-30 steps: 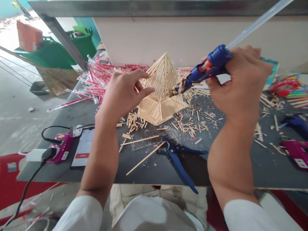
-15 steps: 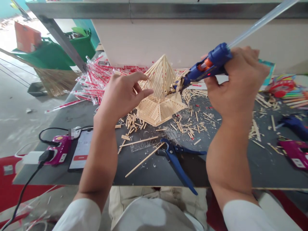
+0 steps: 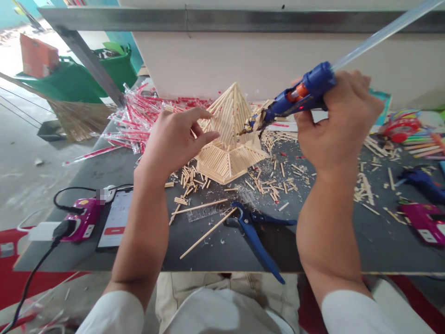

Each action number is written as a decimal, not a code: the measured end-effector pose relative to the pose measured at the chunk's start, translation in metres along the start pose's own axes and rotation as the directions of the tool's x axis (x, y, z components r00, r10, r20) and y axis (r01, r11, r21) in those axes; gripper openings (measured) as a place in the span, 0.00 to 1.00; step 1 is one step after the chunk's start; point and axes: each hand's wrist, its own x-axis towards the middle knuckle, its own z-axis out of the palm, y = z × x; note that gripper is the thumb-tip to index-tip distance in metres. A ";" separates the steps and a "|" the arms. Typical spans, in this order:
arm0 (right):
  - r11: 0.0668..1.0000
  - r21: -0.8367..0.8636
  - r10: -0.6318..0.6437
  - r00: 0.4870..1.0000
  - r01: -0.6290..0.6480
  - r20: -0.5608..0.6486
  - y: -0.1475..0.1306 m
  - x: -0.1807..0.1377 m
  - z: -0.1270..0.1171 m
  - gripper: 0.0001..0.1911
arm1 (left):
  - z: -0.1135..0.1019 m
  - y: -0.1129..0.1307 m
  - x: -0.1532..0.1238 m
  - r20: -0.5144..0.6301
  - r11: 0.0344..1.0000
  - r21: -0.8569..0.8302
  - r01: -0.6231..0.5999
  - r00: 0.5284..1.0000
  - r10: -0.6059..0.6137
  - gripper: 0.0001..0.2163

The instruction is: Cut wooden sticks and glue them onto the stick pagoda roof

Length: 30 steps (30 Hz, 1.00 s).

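Observation:
A pointed roof-like model of thin wooden sticks [image 3: 231, 139] stands on the dark table [image 3: 382, 241]. My left hand [image 3: 177, 139] sits at its left side, thumb and forefinger pinched on a small stick that touches the model. My right hand [image 3: 339, 123] is wrapped round a blue hot glue gun [image 3: 302, 95]. The gun's crusted nozzle points at the model's right face, close to it. A clear glue stick [image 3: 382, 35] juts from the gun's back, up and to the right.
Blue cutters [image 3: 257, 232] and long sticks lie near the front edge. Cut stick pieces litter the table around the model. Red-and-clear wrappers [image 3: 139, 116] pile up at the back left. A phone [image 3: 114, 222] and a pink device [image 3: 81, 218] with cables lie left; more tools lie right.
The view has shifted slightly. The glue gun's nozzle has crept a little higher and leftward along the model's right face. My left hand stays in the same pinch.

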 end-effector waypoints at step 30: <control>1.000 -0.004 0.021 0.992 -0.021 -0.127 -0.002 -0.001 0.011 0.12 | -0.001 0.002 0.000 0.011 1.000 -0.018 -0.002 1.000 0.002 0.17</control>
